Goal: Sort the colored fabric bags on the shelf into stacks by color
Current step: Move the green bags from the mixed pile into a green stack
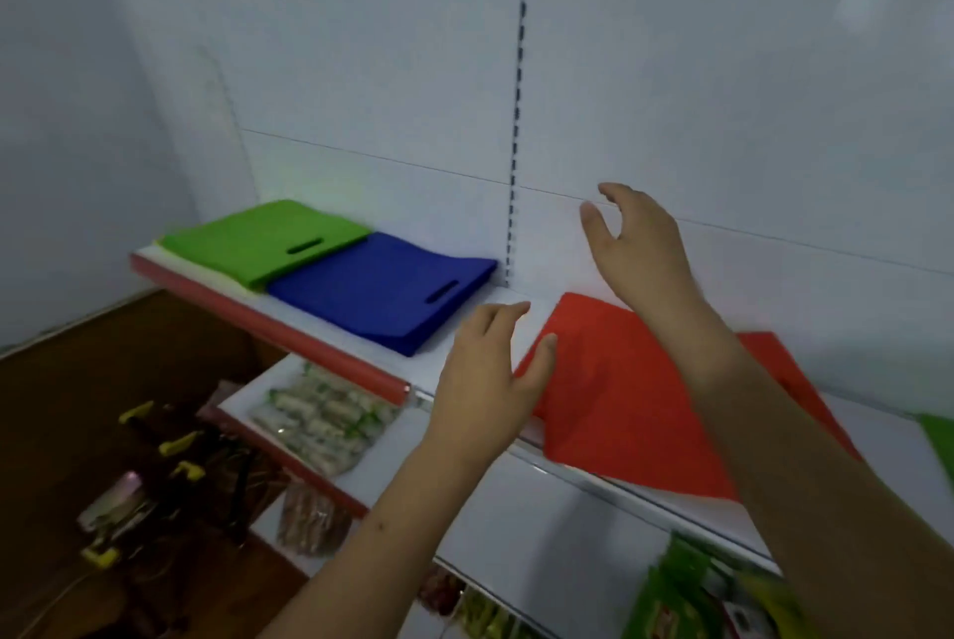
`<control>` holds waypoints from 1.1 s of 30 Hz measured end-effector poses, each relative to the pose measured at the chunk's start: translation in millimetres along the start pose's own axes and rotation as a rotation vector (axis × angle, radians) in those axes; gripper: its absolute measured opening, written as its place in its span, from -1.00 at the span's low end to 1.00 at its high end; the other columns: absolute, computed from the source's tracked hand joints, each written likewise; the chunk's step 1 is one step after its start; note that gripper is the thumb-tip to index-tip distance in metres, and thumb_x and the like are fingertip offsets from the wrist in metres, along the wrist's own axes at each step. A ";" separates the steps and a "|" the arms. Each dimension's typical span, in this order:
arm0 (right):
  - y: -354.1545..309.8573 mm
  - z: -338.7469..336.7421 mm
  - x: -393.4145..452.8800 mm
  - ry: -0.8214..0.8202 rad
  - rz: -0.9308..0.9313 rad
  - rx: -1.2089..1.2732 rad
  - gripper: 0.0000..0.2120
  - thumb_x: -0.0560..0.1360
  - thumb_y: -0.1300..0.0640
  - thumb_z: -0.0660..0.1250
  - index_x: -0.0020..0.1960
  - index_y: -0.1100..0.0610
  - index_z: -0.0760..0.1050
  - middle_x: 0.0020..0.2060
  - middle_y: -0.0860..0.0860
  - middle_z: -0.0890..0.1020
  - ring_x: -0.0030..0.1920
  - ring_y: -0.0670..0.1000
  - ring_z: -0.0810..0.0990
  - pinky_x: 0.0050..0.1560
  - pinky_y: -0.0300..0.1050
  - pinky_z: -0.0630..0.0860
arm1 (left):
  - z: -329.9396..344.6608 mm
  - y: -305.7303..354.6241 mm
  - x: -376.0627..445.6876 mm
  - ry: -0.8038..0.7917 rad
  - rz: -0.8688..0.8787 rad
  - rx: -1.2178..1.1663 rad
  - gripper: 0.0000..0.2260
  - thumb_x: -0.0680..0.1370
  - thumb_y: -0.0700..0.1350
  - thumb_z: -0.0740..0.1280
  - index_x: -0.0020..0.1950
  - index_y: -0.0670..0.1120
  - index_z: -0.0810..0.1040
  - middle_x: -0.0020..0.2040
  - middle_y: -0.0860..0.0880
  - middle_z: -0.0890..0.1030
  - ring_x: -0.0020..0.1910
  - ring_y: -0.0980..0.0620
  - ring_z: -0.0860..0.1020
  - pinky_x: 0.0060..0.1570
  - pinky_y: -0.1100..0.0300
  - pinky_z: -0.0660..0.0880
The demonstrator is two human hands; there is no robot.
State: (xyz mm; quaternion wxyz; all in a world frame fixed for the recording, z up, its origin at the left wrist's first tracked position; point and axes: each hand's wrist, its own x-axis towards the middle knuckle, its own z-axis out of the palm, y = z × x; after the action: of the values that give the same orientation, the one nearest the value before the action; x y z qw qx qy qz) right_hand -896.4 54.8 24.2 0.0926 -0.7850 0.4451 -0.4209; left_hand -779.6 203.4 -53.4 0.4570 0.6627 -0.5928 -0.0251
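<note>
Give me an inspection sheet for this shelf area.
Surface: white shelf, red front strip.
Job's things: green bags stacked far left; blue bags beside them; red bags loose, overhanging the edge; green piece at right border.
Clutter: packaged goods on lower shelf.
Hands: left hand open at the red bags' corner; right hand open above them.
Cables: nothing seen.
Surroundings: white back panel, brown floor.

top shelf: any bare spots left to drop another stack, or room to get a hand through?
One bare strip of shelf lies between the blue stack and the red bags, under the left hand. Another lies behind the red bags by the back wall, past the right hand. The left end is crowded: green stack butts against blue.
</note>
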 end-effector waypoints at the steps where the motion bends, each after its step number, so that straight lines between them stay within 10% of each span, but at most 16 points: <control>1: -24.0 23.6 5.5 -0.018 -0.017 0.026 -0.53 0.63 -0.09 0.17 0.44 0.13 0.39 0.36 0.08 0.49 0.39 0.10 0.41 0.38 -0.05 0.30 | -21.3 -23.7 1.5 0.013 -0.024 0.009 -0.56 0.61 0.18 0.23 0.44 0.03 0.41 0.34 0.11 0.43 0.30 0.15 0.40 0.24 0.19 0.42; 12: -202.0 237.0 51.0 -0.238 -0.130 0.163 -0.53 0.63 -0.09 0.18 0.45 0.14 0.38 0.38 0.10 0.47 0.39 0.13 0.39 0.37 -0.01 0.31 | -188.2 -228.3 31.2 0.175 -0.263 0.131 -0.52 0.61 0.22 0.18 0.47 0.01 0.39 0.36 0.06 0.41 0.33 0.10 0.39 0.30 0.08 0.42; 21: -226.3 392.0 119.1 -0.307 -0.037 0.077 -0.47 0.61 -0.13 0.19 0.42 0.21 0.40 0.33 0.20 0.49 0.35 0.23 0.42 0.33 0.04 0.34 | -231.6 -367.6 112.2 0.148 -0.312 0.212 -0.52 0.63 0.18 0.20 0.48 -0.02 0.39 0.40 0.02 0.39 0.31 0.17 0.34 0.22 0.47 0.20; 25: -225.9 439.4 140.8 -0.372 0.067 -0.067 -0.49 0.61 -0.12 0.19 0.36 0.26 0.41 0.27 0.24 0.49 0.28 0.26 0.44 0.23 0.06 0.39 | -248.0 -427.6 162.3 0.097 -0.339 0.284 -0.52 0.63 0.16 0.22 0.46 -0.09 0.42 0.38 -0.07 0.44 0.38 -0.03 0.36 0.36 0.07 0.34; 33: -195.8 499.9 153.7 -0.414 0.378 -0.423 -0.27 0.56 -0.29 0.12 0.42 0.31 0.30 0.32 0.27 0.42 0.30 0.28 0.40 0.26 0.11 0.38 | -261.3 -550.3 229.5 0.098 -0.405 0.439 -0.48 0.59 0.15 0.27 0.41 -0.17 0.45 0.41 -0.16 0.43 0.42 -0.16 0.33 0.37 -0.12 0.32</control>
State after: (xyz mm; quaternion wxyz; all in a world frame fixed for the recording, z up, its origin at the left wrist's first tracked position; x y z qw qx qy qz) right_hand -365.0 -64.3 -99.3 0.0922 -0.7592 0.6317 -0.1268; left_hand -141.7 101.9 -134.6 0.3165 0.8507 -0.4172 0.0451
